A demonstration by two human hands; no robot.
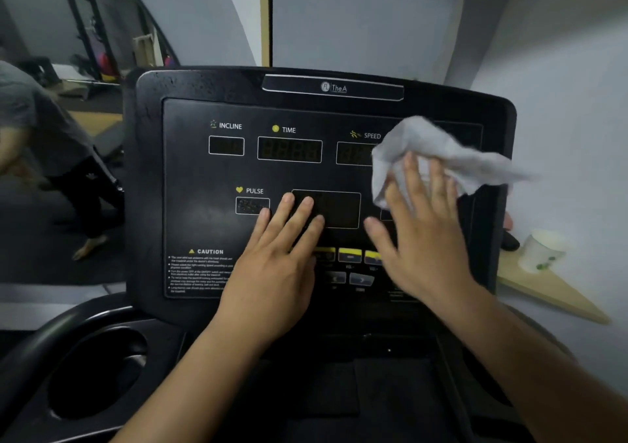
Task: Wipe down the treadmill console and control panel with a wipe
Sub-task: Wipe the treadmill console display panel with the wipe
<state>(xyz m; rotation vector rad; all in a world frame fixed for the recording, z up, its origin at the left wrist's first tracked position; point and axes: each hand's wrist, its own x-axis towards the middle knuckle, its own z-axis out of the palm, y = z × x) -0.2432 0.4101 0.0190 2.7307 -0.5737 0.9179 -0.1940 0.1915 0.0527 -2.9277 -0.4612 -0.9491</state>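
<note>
Right hand (421, 238) is spread flat, fingers pinning the crumpled wipe (431, 157) against the control panel (190, 184) at about 2 o'clock, over the SPEED display. Left hand (282, 255) lies open and empty at center, bracing. I'd keep even pressure, overlap strokes, and go light near the yellow buttons (350, 255).

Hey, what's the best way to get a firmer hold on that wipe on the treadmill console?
Probably bunch the loose upper fold of the wipe, coming from below with the right hand already flat on it. The sheet lies crumpled against the console, its free corner trailing right past the edge, so gathering that slack looks easiest.
</note>
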